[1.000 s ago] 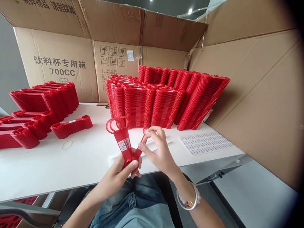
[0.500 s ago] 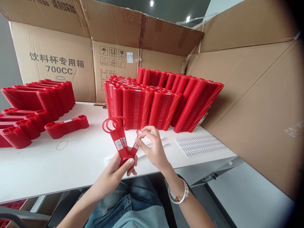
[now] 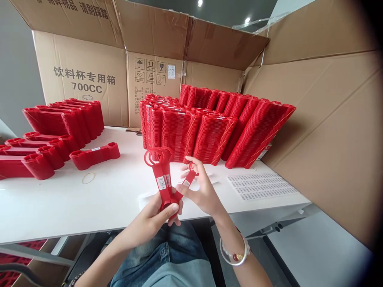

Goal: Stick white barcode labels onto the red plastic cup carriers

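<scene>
Left hand (image 3: 152,217) is closing thumb in front and fingers behind, pinching the bunched lower ends of a fan of flat red plastic strips (image 3: 164,195) with ring-shaped tips; from my remote seat I am seeing that fan standing in front of the tall block of ribbed red plastic stacks (image 3: 176,131), above the near edge of the smooth white table (image 3: 119,199). Right hand (image 3: 203,195) is curving around one splayed red plastic strip (image 3: 190,175), also in front of the block, its thumb lying near the strip's lower part and its fingers spreading around the ring; I cannot tell whether it is truly gripping. For clean work, I am favouring a firm, low left pinch, so nothing is slipping while a single strip is being parted. I am judging that this thin plastic will be flexing, so the right fingertips should be guiding it by its edges, without rubbing the white barcode label (image 3: 186,182). Gentle spreading should be stopping the rings from snagging. To the block's right and nearer, a flat white sheet of small printed labels (image 3: 261,185) is lying undisturbed by either hand.
</scene>
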Tool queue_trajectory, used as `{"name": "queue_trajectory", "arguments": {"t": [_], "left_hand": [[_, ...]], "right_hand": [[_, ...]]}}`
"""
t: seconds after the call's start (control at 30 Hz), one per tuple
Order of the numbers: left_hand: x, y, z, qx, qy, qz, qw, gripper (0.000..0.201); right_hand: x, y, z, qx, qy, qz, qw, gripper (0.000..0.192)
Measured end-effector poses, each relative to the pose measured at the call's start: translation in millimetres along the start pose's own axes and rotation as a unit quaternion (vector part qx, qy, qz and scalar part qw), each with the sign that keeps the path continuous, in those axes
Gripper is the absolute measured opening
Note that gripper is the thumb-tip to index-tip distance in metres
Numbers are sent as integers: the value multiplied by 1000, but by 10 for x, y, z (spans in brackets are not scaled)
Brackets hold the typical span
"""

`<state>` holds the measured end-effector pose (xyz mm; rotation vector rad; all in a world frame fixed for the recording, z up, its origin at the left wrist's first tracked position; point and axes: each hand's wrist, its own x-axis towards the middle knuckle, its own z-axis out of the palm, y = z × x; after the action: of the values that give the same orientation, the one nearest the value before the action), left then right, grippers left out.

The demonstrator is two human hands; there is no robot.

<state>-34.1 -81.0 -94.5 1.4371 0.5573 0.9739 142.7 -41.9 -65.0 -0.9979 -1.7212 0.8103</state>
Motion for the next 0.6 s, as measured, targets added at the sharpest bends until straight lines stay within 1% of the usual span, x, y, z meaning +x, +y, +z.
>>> {"name": "queue_trajectory", "arguments": {"t": [0.07,0.13,0.2,0.27,0.3,0.37,0.43,0.5,0.57,0.6], "left_hand": [[8,-4,-12,-6,1,-6,1000,23],[11,-10,-29,-24,-26,-33,999,25],[14,-23,-51,-61,-88,-73,992,29],[25,-48,-78,-106,-166,-102,975,34],[33,-66,-91,-128,-206,-113,964,36],[53,-111,-115,-166,-276,-131,938,39],[72,-163,-131,-201,-327,-153,911,41],[86,-218,-139,-230,-349,-178,891,42],[98,-266,-147,-256,-356,-205,875,43],[103,-283,-153,-266,-355,-216,870,43]], "right_hand": [[-36,-19,58,10,23,-21,999,59],[-42,-20,108,16,58,-35,998,49],[-27,-7,140,25,99,-32,994,50],[-8,7,155,53,126,-15,991,53],[0,11,157,79,132,-3,988,52],[12,7,151,158,121,19,980,48],[20,-8,135,244,86,38,965,53],[28,-26,117,285,38,56,956,52],[37,-37,105,268,9,61,962,45],[41,-39,104,247,8,54,967,41]]}}
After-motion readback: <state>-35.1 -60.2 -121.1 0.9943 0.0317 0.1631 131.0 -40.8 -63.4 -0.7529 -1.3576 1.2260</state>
